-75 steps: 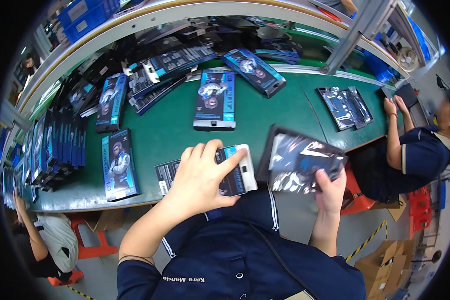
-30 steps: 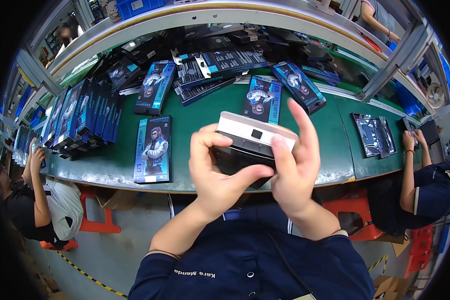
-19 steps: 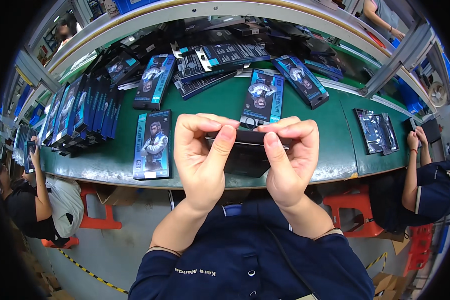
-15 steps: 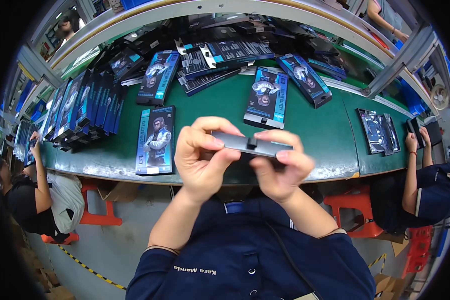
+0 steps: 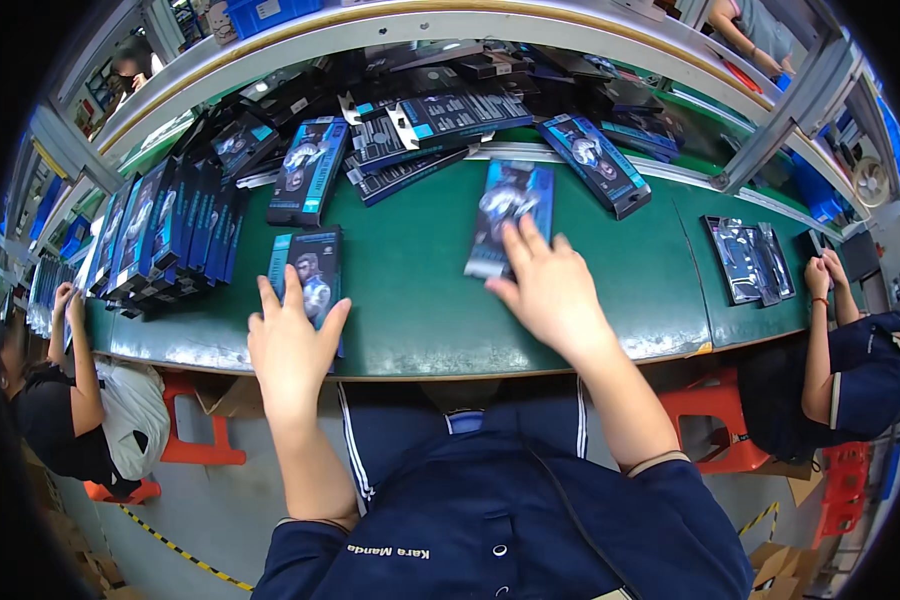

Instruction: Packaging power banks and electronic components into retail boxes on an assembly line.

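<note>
reaching out over the green bench (image 5: 410,300) with both hands at once. left hand (image 5: 292,340) spread flat, fingers splayed, resting on the near end of a blue-and-black retail box (image 5: 310,268) lying flat close to the front edge. right hand (image 5: 548,290) likewise open, fingertips pressed on the lower end of a second flat box (image 5: 510,205) further toward the middle of the bench; nothing clasped in either palm. judged as the step of laying hold of boxed goods on the bench, with contact made but no lift begun. probably sliding or steadying rather than gripping, though hard to tell from above, fingers hiding the box edges. next move judged to need fingers curled round the long sides of each box, thumbs under an edge, since flat palms alone gave no hold. upright row of the same boxes (image 5: 165,235) packed at the far left (well apart from both hands), a loose heap of dark boxes (image 5: 430,115) along the back. co-worker's arm (image 5: 822,330) at the right end, beside a small dark stack (image 5: 750,260), another's arm (image 5: 75,345) at the left.
</note>
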